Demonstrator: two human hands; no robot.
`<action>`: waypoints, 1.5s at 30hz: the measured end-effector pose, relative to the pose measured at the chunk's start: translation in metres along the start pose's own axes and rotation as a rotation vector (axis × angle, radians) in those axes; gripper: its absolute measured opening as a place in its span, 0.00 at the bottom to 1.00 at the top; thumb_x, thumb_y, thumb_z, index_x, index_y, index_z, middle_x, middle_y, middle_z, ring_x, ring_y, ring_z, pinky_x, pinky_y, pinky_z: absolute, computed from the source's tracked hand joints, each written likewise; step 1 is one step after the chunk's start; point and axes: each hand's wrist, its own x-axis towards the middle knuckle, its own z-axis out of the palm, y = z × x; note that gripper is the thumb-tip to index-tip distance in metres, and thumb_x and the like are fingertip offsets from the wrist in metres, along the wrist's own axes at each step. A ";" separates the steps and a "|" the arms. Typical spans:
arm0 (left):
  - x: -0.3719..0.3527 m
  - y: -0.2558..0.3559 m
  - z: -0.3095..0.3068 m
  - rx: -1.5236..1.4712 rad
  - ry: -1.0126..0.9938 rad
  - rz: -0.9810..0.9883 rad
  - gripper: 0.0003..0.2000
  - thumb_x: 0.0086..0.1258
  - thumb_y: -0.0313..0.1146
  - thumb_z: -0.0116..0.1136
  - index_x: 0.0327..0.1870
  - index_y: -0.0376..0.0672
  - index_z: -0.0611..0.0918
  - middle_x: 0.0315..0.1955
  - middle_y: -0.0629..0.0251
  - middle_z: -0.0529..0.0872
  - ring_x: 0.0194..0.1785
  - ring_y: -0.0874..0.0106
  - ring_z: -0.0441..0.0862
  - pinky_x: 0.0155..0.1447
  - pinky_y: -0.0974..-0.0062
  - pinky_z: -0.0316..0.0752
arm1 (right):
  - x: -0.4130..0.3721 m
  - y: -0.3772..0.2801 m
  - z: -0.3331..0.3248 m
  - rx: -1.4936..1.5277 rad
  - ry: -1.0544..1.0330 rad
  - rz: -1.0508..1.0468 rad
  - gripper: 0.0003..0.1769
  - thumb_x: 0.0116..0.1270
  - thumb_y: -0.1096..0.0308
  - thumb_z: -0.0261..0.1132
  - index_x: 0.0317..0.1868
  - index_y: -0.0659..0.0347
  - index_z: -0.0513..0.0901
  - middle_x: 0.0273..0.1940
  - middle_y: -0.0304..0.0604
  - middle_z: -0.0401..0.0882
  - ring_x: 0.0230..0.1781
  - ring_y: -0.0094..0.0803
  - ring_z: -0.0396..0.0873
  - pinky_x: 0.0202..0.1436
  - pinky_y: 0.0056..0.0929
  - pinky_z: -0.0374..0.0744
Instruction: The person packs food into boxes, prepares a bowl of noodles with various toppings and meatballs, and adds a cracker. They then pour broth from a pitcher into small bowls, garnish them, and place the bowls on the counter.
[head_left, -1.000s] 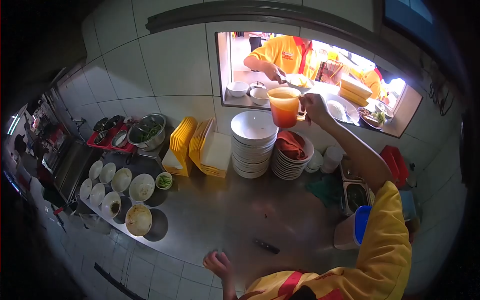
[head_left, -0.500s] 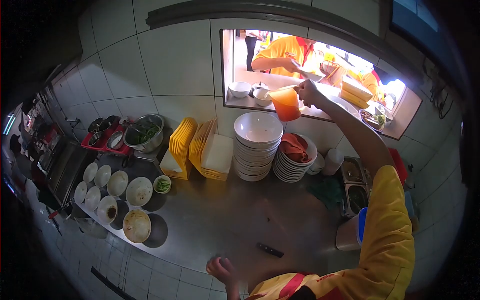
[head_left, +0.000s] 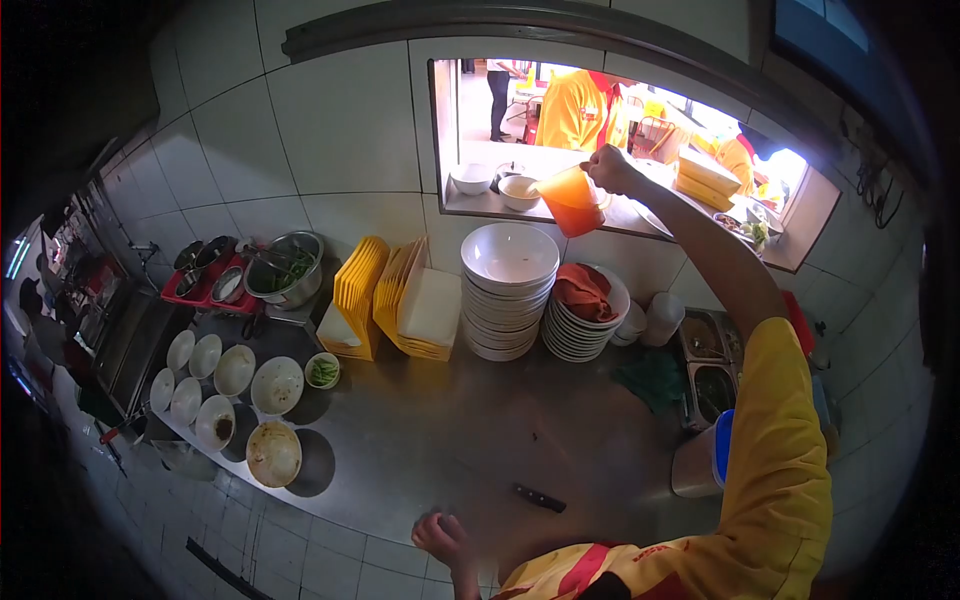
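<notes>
My right hand [head_left: 612, 170] grips an orange jug [head_left: 570, 203] by its handle at the serving window. The jug is tilted left, its lip over a white bowl [head_left: 519, 193] on the ledge. Another white bowl [head_left: 471, 179] sits just left of that one. My left hand [head_left: 438, 536] is near the counter's front edge, fingers curled; whether it holds anything is hidden. A dark-handled knife [head_left: 541, 498] lies on the steel counter [head_left: 420, 430] to its right.
Stacked white bowls [head_left: 508, 300], yellow trays [head_left: 360, 295] and plates under a red cloth [head_left: 585, 292] line the wall. Several used bowls [head_left: 273, 453] stand left, near a metal bowl of greens [head_left: 287, 270]. A person [head_left: 578, 110] is beyond the window.
The person beyond the window has drawn back the arm and the white dish held there. My right hand and the jug have shifted slightly left in view, still tilted over the bowl.
</notes>
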 end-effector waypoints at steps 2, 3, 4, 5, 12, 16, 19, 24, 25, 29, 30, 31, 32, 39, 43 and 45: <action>0.000 0.000 0.000 0.010 0.002 -0.010 0.07 0.67 0.33 0.49 0.38 0.39 0.72 0.37 0.56 0.74 0.45 0.56 0.69 0.52 0.56 0.61 | 0.005 0.003 0.003 -0.002 0.015 0.030 0.22 0.64 0.62 0.64 0.15 0.67 0.74 0.11 0.39 0.69 0.08 0.26 0.65 0.13 0.32 0.65; 0.000 -0.001 0.001 0.011 0.003 -0.009 0.07 0.67 0.33 0.49 0.38 0.39 0.72 0.37 0.56 0.74 0.45 0.56 0.69 0.52 0.56 0.61 | 0.009 0.004 0.003 -0.001 0.016 0.030 0.22 0.64 0.62 0.64 0.15 0.67 0.74 0.11 0.39 0.69 0.08 0.26 0.65 0.13 0.32 0.65; -0.002 -0.004 0.003 0.014 0.010 0.002 0.07 0.67 0.33 0.48 0.38 0.39 0.72 0.37 0.56 0.74 0.45 0.56 0.69 0.52 0.57 0.61 | 0.012 0.006 0.002 -0.070 0.006 0.031 0.19 0.61 0.59 0.65 0.21 0.67 0.78 0.17 0.45 0.75 0.15 0.33 0.73 0.22 0.34 0.72; -0.002 -0.006 0.005 0.018 0.017 0.012 0.07 0.67 0.33 0.48 0.38 0.39 0.72 0.37 0.57 0.74 0.45 0.56 0.69 0.52 0.57 0.61 | 0.015 0.008 0.003 -0.141 -0.003 0.033 0.18 0.59 0.57 0.66 0.26 0.67 0.82 0.22 0.51 0.80 0.22 0.40 0.81 0.31 0.37 0.79; -0.002 -0.006 0.004 0.022 0.025 0.018 0.07 0.66 0.33 0.48 0.38 0.39 0.73 0.37 0.56 0.74 0.45 0.56 0.69 0.52 0.57 0.61 | 0.015 0.004 -0.001 -0.168 -0.029 0.083 0.18 0.59 0.55 0.66 0.29 0.66 0.83 0.29 0.54 0.82 0.32 0.44 0.82 0.37 0.39 0.79; 0.000 -0.002 0.002 0.008 0.014 -0.006 0.07 0.67 0.34 0.48 0.38 0.39 0.73 0.37 0.56 0.74 0.45 0.56 0.69 0.52 0.57 0.61 | 0.015 0.004 0.001 -0.185 -0.035 0.053 0.19 0.59 0.54 0.65 0.29 0.66 0.83 0.30 0.54 0.83 0.32 0.45 0.82 0.38 0.39 0.78; 0.001 0.000 0.000 0.003 0.013 -0.010 0.08 0.67 0.34 0.48 0.38 0.39 0.73 0.37 0.55 0.75 0.45 0.56 0.69 0.52 0.57 0.62 | 0.018 0.010 0.008 -0.191 -0.007 0.014 0.19 0.59 0.54 0.65 0.29 0.65 0.83 0.29 0.54 0.82 0.31 0.45 0.82 0.37 0.39 0.78; 0.002 0.001 -0.001 0.009 0.011 -0.003 0.08 0.67 0.34 0.48 0.37 0.38 0.73 0.37 0.54 0.75 0.46 0.55 0.69 0.51 0.57 0.62 | 0.017 0.014 0.014 -0.210 0.059 -0.059 0.18 0.59 0.56 0.65 0.29 0.66 0.83 0.25 0.55 0.81 0.27 0.45 0.82 0.35 0.40 0.78; 0.001 0.001 0.000 0.005 0.016 -0.007 0.08 0.67 0.34 0.48 0.37 0.38 0.73 0.37 0.54 0.75 0.46 0.55 0.69 0.51 0.57 0.62 | 0.019 0.022 0.021 -0.162 0.104 -0.084 0.17 0.60 0.57 0.66 0.28 0.66 0.83 0.23 0.55 0.80 0.24 0.45 0.81 0.31 0.40 0.78; -0.001 -0.003 0.001 0.006 0.022 -0.008 0.09 0.67 0.35 0.48 0.37 0.38 0.73 0.37 0.54 0.75 0.45 0.55 0.69 0.51 0.57 0.63 | -0.008 0.026 0.032 0.216 0.211 0.018 0.16 0.62 0.62 0.64 0.25 0.68 0.80 0.18 0.51 0.77 0.15 0.38 0.77 0.20 0.38 0.75; -0.001 -0.002 0.003 0.000 0.016 0.003 0.09 0.67 0.35 0.48 0.37 0.38 0.73 0.37 0.54 0.75 0.45 0.55 0.69 0.51 0.57 0.63 | -0.033 0.006 0.021 0.320 0.202 0.128 0.17 0.65 0.62 0.62 0.24 0.68 0.79 0.15 0.46 0.74 0.11 0.32 0.73 0.15 0.33 0.73; -0.001 -0.001 0.002 0.000 0.045 0.021 0.09 0.68 0.35 0.48 0.37 0.38 0.73 0.36 0.55 0.75 0.44 0.56 0.69 0.50 0.57 0.63 | -0.039 0.011 0.023 0.407 0.222 0.122 0.17 0.66 0.62 0.61 0.25 0.68 0.79 0.15 0.44 0.73 0.11 0.29 0.73 0.15 0.31 0.73; -0.001 -0.001 0.003 -0.006 0.067 0.045 0.09 0.68 0.35 0.47 0.36 0.37 0.73 0.36 0.55 0.74 0.43 0.56 0.69 0.49 0.57 0.63 | -0.047 0.022 0.022 0.492 0.251 0.122 0.18 0.67 0.61 0.60 0.26 0.68 0.79 0.15 0.42 0.73 0.12 0.27 0.73 0.15 0.29 0.74; -0.007 -0.005 0.005 -0.018 -0.080 0.053 0.10 0.70 0.36 0.47 0.38 0.37 0.74 0.35 0.56 0.75 0.44 0.57 0.69 0.48 0.58 0.64 | -0.197 0.051 -0.111 0.767 0.288 0.131 0.17 0.71 0.56 0.54 0.34 0.63 0.76 0.22 0.38 0.76 0.12 0.22 0.72 0.16 0.21 0.72; 0.000 0.015 0.010 -0.123 -0.109 0.174 0.10 0.71 0.35 0.46 0.38 0.37 0.74 0.35 0.56 0.75 0.42 0.57 0.70 0.47 0.60 0.64 | -0.325 0.093 -0.212 0.596 0.424 0.171 0.15 0.71 0.59 0.54 0.36 0.63 0.76 0.23 0.36 0.75 0.13 0.21 0.72 0.16 0.19 0.71; 0.004 0.042 0.018 -0.164 -0.161 0.312 0.10 0.72 0.35 0.46 0.38 0.36 0.74 0.35 0.55 0.75 0.42 0.57 0.69 0.47 0.60 0.64 | -0.394 0.116 -0.256 0.407 0.462 0.296 0.14 0.72 0.61 0.53 0.36 0.63 0.76 0.21 0.36 0.74 0.13 0.20 0.71 0.15 0.19 0.70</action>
